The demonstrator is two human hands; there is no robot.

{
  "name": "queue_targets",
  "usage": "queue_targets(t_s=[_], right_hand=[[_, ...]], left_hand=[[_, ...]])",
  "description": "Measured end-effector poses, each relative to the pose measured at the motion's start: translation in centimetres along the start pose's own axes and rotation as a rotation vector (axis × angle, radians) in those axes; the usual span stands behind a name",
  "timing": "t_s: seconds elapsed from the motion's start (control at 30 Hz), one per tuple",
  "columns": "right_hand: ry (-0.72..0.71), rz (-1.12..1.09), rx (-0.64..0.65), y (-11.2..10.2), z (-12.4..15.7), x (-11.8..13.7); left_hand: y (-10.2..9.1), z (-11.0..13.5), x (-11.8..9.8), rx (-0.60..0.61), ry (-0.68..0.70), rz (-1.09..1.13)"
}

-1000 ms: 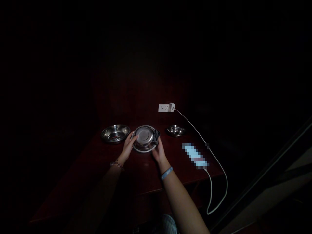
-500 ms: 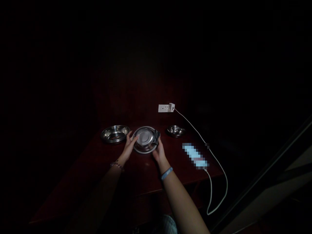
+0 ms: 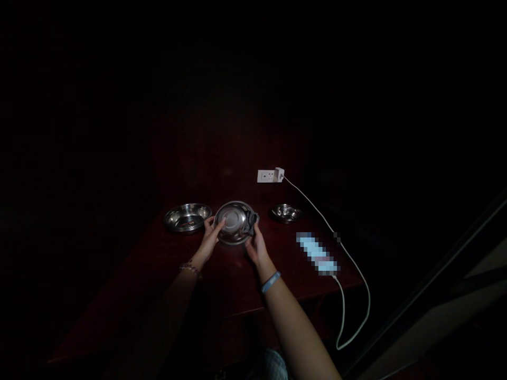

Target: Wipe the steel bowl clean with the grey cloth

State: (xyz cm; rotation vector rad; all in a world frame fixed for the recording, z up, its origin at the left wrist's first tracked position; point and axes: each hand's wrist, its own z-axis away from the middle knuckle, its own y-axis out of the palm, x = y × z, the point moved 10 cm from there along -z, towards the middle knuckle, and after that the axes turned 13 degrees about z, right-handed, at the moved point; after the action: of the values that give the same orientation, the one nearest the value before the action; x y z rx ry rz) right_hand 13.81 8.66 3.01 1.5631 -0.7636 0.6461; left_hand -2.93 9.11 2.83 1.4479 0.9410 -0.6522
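Note:
I hold a round steel bowl [image 3: 233, 221] tilted up over a dark red table [image 3: 222, 285], its underside towards me. My left hand [image 3: 210, 237] grips its left rim with the thumb on the metal. My right hand [image 3: 255, 245] grips the right rim and pinches a dark cloth [image 3: 250, 221] against the bowl. A beaded bracelet circles my left wrist and a blue band my right wrist.
A wider steel bowl [image 3: 187, 217] rests on the table to the left, a smaller steel bowl [image 3: 286, 212] to the right. A white power strip [image 3: 270, 174] lies behind, its white cable [image 3: 348, 253] trailing off the table's right edge past a blurred lit device [image 3: 317, 254]. The surroundings are dark.
The bowl has shifted slightly up and away from me and looks a little more tilted. Both hands followed it, keeping their grips.

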Motion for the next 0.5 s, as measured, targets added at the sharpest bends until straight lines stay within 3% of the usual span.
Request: queue_targets(t_s=[0.33, 0.5], right_hand=[[0.056, 0.04, 0.001, 0.4, 0.3, 0.0], [0.066, 0.014, -0.062, -0.5, 0.2, 0.0]], left_hand=[[-0.4, 0.1, -0.6, -0.03, -0.018, -0.036], [0.3, -0.2, -1.3, 0.034, 0.042, -0.028]])
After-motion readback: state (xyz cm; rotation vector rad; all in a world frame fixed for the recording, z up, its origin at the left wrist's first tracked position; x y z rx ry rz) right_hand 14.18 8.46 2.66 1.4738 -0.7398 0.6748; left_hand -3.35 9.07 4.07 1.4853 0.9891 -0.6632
